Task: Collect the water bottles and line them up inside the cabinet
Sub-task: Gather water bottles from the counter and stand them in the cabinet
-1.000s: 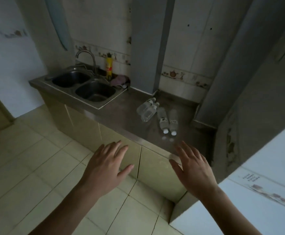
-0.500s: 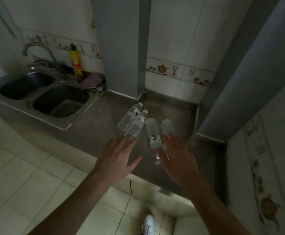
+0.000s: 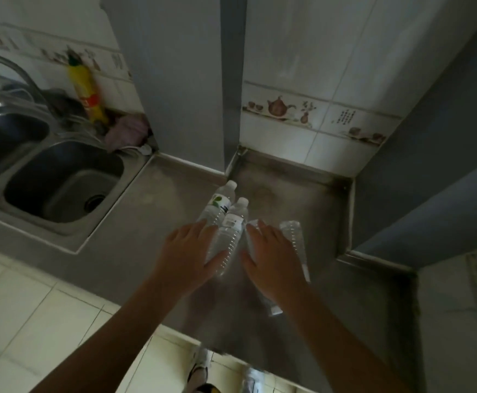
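I'm at the collecting step: four clear plastic water bottles (image 3: 233, 222) lie on the grey steel table (image 3: 152, 222), right of the steel sink (image 3: 61, 182). My left hand (image 3: 187, 255) and right hand (image 3: 272, 258) hover spread (grip empty); next, close on one each.

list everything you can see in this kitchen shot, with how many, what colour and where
water bottles: four, clear with white caps, lying on the counter under the hands
counter: one, steel grey, along the wall
sink: one, steel, left
faucet: one, chrome, behind the sink
yellow bottle: one, upright behind the sink
cloth: one, pinkish, beside the yellow bottle
shoes: two, white, on the floor
left hand: open, over the left bottles
right hand: open, over the right bottles
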